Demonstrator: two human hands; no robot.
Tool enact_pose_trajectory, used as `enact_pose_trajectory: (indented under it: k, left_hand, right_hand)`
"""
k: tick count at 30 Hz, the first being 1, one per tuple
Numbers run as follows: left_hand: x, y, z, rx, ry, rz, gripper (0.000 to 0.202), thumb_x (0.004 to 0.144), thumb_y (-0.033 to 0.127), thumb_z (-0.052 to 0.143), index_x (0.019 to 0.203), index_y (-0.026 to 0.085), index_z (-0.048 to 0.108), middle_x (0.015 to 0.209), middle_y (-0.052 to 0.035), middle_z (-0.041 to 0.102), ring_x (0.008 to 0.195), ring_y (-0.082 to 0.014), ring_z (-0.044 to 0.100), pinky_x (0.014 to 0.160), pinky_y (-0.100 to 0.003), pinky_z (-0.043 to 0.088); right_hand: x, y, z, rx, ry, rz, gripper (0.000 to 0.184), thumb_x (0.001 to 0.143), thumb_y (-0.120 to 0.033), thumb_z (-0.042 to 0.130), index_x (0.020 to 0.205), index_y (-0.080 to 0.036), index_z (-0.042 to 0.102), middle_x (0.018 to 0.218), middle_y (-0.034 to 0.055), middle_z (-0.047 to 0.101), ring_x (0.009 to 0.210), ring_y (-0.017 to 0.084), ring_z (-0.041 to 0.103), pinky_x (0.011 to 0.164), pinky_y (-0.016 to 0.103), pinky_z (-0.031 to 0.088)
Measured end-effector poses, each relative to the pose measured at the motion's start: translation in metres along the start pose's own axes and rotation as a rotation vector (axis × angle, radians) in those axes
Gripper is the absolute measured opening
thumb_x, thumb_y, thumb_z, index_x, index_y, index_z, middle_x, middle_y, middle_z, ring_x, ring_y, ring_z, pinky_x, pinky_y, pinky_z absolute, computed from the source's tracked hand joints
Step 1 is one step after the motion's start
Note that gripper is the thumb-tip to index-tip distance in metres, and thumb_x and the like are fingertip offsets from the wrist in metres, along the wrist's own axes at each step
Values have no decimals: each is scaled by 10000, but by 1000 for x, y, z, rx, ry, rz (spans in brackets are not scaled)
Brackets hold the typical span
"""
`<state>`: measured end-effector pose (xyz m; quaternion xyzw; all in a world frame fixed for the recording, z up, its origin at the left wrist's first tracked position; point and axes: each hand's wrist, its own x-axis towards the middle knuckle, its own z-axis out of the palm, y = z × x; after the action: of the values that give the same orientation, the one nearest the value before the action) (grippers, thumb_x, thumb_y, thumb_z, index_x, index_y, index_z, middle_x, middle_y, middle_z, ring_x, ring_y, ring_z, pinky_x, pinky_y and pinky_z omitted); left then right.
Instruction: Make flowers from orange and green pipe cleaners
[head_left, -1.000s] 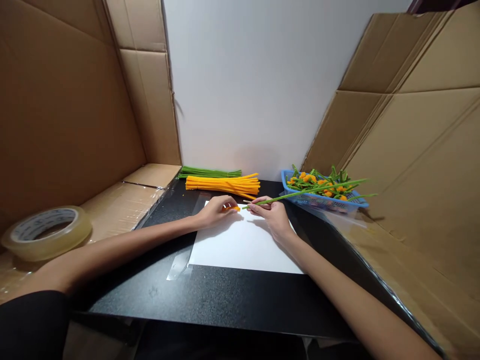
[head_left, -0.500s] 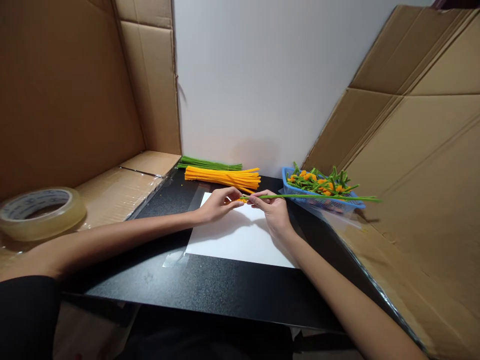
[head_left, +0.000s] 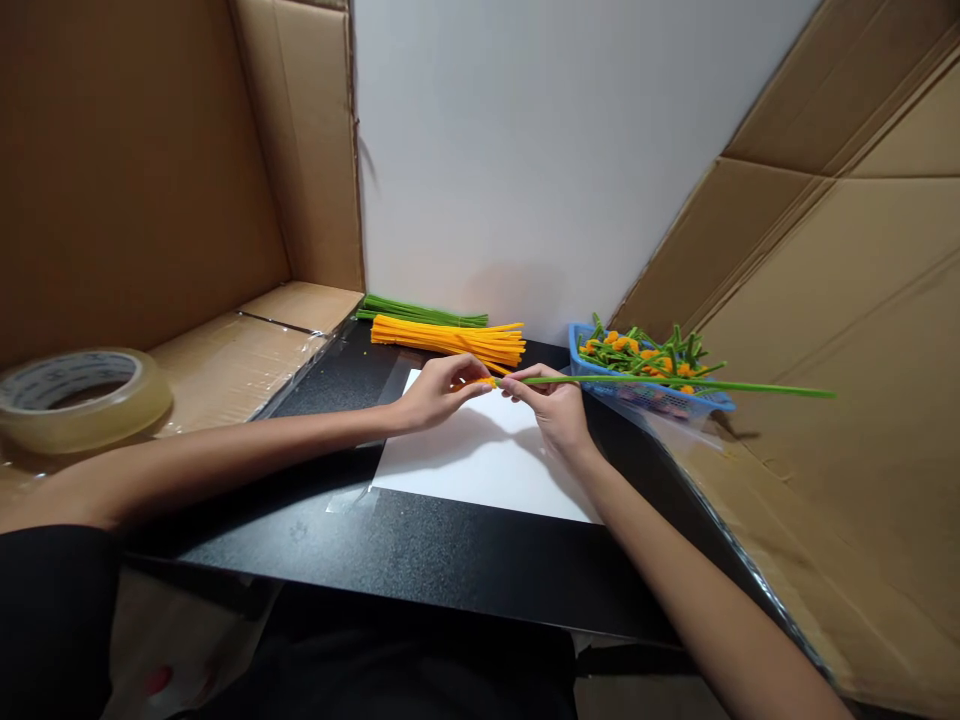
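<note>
My right hand [head_left: 553,408] pinches one end of a long green pipe cleaner [head_left: 675,384] that stretches level to the right, over the blue basket [head_left: 645,398]. My left hand [head_left: 439,390] is closed in a pinch on a small orange piece [head_left: 487,381] at that same end, where the two hands meet. Both hands hover over a white sheet of paper [head_left: 487,460] on the black table [head_left: 420,550].
A bundle of orange pipe cleaners [head_left: 450,340] and a bundle of green ones [head_left: 420,312] lie at the back. The blue basket holds several green-and-orange pieces. A roll of clear tape [head_left: 79,397] sits at the left. Cardboard walls [head_left: 825,330] stand on both sides.
The green pipe cleaner has swung from a tilted to a level position, pointing further right. Both hands have shifted slightly away from me, still joined at its end.
</note>
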<state>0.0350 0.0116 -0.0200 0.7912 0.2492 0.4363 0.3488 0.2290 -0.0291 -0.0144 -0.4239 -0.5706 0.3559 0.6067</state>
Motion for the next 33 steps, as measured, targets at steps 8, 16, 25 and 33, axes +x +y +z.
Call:
enact_pose_trajectory:
  k: [8,16,25,33]
  left_hand:
    - [0,3,0,-15,-5,-11,289,948,414,616,973,131,671,908,-66,702,777,-130,598,673,-241,463]
    - [1,4,1,64,-34,11,254,1007,354,508,926,139,617,805,-22,649,687,-112,545,664,-245,416]
    - [0,7,-6,418,-342,-13,363,1047,490,356,903,199,516,662,12,549,561,-148,487,550,-261,290]
    - [-1,2,-1,484,-335,22,289,1060,421,327,1023,203,513,892,-65,700,722,-196,635,617,-258,385]
  right_hand:
    - [-2,1,6,129,35,138,371,575,-430,938,833,-217,778,691,11,710,639,145,605,598,284,460]
    - [-4,0,10,188,84,143,351,533,-434,955,673,-196,739,631,12,688,592,121,575,569,270,439]
    - [-4,-4,11,112,21,112,315,595,-440,918,641,-192,729,608,13,657,576,130,542,562,292,408]
    - [-8,-5,18,137,-37,145,326,604,-481,901,664,-208,733,604,-1,642,564,121,514,545,282,396]
